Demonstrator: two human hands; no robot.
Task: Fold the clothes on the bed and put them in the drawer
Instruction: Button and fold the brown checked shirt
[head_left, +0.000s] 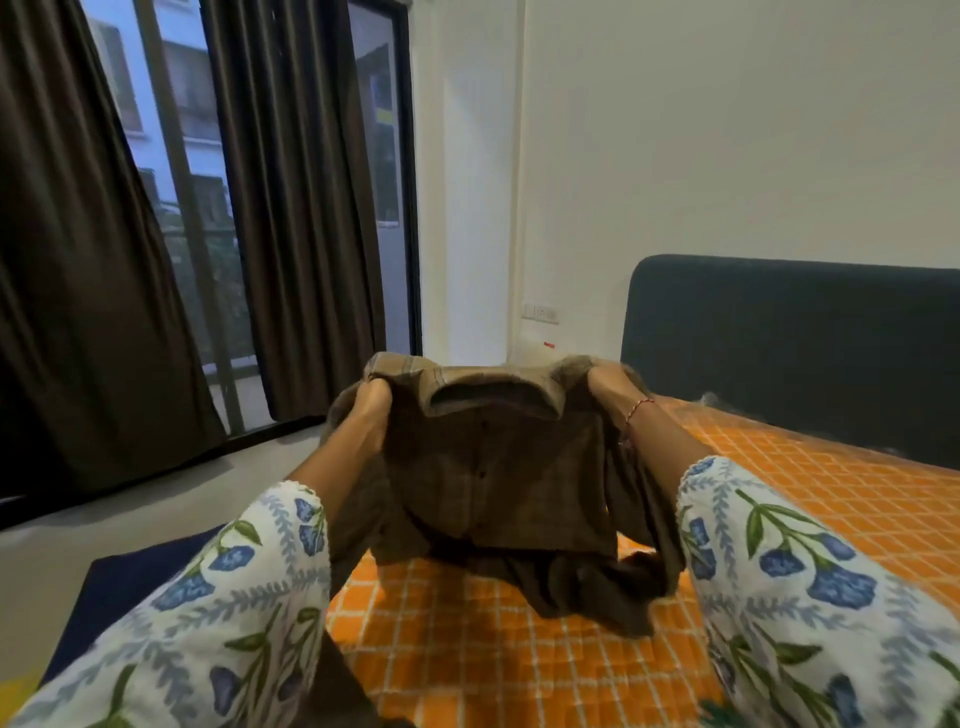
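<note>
- The drawer of the task is nowhere in view; the bed (810, 499) is cut off at the right and bottom edges, and only its orange checked cover and dark blue headboard (779, 343) show
- The brown checked shirt's (493, 483) lower part lies crumpled on the cover, so its hem and sleeves are hard to tell apart; its left side hangs behind the left forearm and is partly hidden
- The fingertips of both hands are buried in cloth; how far they wrap cannot be seen
- Left hand (371, 408): arm stretched forward from a white floral sleeve (218, 613), wrist bent, fingers curled down over the shirt's shoulder just left of the collar, gripping the cloth
- Right hand (602, 387): arm stretched forward likewise, a red thread bracelet (638, 409) on the wrist; fingers curled round the shirt's other shoulder, just right of the collar
- The hands sit level with each other, well apart, with the collar (493, 389) between them
- The shirt is held up above the bed's near left corner, collar uppermost and button placket facing the camera; its long axis runs roughly upright, collar to hem, with the bottom resting on the cover
- Behind it stand dark brown curtains (291, 208) before a glass door, and a white wall with a switch plate (540, 313)
</note>
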